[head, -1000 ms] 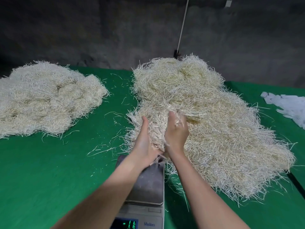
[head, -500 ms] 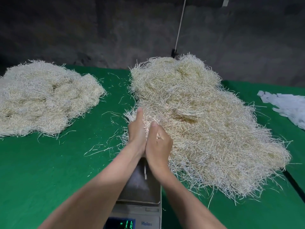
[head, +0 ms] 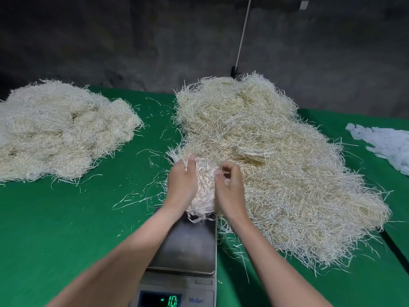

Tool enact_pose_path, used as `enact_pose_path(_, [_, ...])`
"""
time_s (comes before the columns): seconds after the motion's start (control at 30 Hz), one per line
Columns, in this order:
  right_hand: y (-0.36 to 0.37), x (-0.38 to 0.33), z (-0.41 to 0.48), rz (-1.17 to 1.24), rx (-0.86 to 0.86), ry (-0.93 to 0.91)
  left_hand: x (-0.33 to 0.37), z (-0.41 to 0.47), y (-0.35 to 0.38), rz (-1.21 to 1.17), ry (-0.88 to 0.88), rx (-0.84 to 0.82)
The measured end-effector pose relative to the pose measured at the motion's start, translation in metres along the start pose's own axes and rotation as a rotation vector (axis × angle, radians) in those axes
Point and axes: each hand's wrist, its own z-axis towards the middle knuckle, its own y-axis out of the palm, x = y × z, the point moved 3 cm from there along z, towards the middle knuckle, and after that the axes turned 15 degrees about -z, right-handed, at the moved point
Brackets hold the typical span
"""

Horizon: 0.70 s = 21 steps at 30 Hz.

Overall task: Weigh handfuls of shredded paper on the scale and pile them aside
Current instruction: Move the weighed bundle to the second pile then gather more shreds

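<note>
- Both hands clasp one handful of shredded paper (head: 202,191) between them: the left hand (head: 182,185) curls round its left side, and the right hand (head: 230,187) pinches strands on its right side with bent fingers.
- That handful is at the near edge of the large heap (head: 276,173), just above the far end of the scale (head: 188,247). A few loose strands dangle toward the plate.
- The scale's plate is flat, rectangular, dull grey metal, and looks bare. Its green display (head: 161,301) shows a minus figure, seemingly ten.
- This handful is not yet weighed. A sizeable pile (head: 59,134) at far left suggests many are done, but the larger heap suggests much remains.
- The paper is thin, straw-coloured, stringy and tangled into fluffy masses. Stray strands litter the green cloth table (head: 66,229).
- Pale white scraps (head: 389,145) lie at far right.
</note>
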Motion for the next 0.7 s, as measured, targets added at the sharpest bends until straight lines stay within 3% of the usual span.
enact_pose_path(0.07, [0.002, -0.007, 0.000, 0.236, -0.129, 0.023, 0.007, 0.003, 0.001, 0.142, 0.162, -0.084])
enact_pose_path(0.13, [0.010, -0.019, -0.001, 0.294, -0.248, 0.057, 0.006, -0.003, 0.015, 0.155, 0.182, -0.173])
enact_pose_path(0.17, [0.013, -0.023, -0.002, 0.277, -0.253, 0.071, 0.004, -0.006, 0.020, 0.080, 0.148, -0.172])
enact_pose_path(0.27, [0.008, -0.022, 0.002, 0.200, -0.107, 0.208, 0.005, -0.008, 0.018, -0.471, -0.183, -0.112])
enact_pose_path(0.4, [-0.006, -0.007, 0.019, 0.594, -0.029, 0.502, -0.004, -0.025, 0.013, -0.456, -0.379, -0.306])
enact_pose_path(0.43, [-0.008, -0.006, 0.023, 0.558, 0.025, 0.481, -0.006, -0.033, 0.016, -0.496, -0.457, -0.348])
enact_pose_path(0.5, [-0.007, -0.005, 0.021, 0.291, 0.168, 0.272, -0.005, -0.036, 0.023, -0.596, -0.487, -0.299])
enact_pose_path(0.6, [0.015, -0.010, -0.014, -0.135, 0.262, -0.143, -0.004, -0.011, 0.016, -0.650, -0.422, 0.086])
enact_pose_path(0.67, [0.024, -0.011, -0.020, -0.218, 0.232, -0.211, -0.006, -0.005, 0.015, -0.693, -0.420, 0.234])
enact_pose_path(0.7, [0.023, -0.009, -0.012, -0.216, 0.212, -0.172, -0.009, -0.009, 0.019, -0.657, -0.443, 0.229])
